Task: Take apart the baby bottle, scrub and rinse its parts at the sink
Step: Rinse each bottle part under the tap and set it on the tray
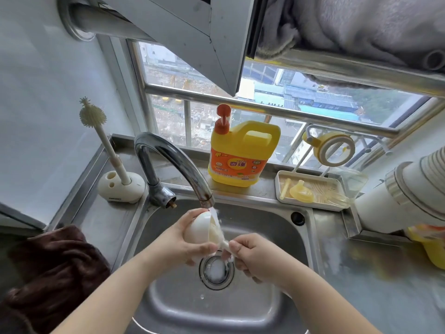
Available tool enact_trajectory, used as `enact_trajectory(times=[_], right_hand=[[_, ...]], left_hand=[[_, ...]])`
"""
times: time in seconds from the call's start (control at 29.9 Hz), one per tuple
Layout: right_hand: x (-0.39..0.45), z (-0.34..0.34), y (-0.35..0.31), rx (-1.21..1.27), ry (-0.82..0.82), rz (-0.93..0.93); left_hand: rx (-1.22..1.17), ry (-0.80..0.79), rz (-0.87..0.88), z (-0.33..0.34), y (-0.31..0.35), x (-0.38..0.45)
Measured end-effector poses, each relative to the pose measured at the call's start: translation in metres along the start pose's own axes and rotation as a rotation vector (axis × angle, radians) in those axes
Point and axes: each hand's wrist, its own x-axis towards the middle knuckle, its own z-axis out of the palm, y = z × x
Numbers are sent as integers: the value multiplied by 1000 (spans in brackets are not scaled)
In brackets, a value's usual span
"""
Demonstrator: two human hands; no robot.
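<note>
Left hand (190,239) is cupping a white dome-shaped bottle part (201,229), probably the cap, with its open side tipped right into the water stream (215,216) from the faucet (173,162), so the flow is flushing the inside and draining straight out rather than pooling. Left grip is clamped around the cap's outer curve, fingers wrapped over it. Right hand (255,259) is sitting just right of the cap, fingers curled and pinching something small and whitish at the rim's lower edge; too blurred by water to tell what, possibly a cloth or a tab. Both hands are working over the drain (216,268) of the sink (252,307), which is keeping runoff contained. Other parts are sitting apart on the far right: yellow nipple (301,192) lying in the drying tray (310,204), handled collar ring (333,148) hanging on the rack above it, so they're draining clear of the splash. Bottle brush (96,131) is standing upright in its holder (120,189) far left, dish soap jug (240,153) behind the faucet; both within reach. My read: rinse stage on this piece.
</note>
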Motion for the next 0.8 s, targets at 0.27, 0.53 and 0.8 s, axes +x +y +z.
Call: enact_trajectory(times=[0.27,0.53,0.8], right_hand=[[-5,1,1,-216,46,-107],[-7,-12,-8,-1009,546,-289],[-6,13,-4,-412,171,-145]], left_hand=[[-268,-51,-108,1,14,4],[-198,35,-78,9,10,3],[-355,130,-3,14,5,4]])
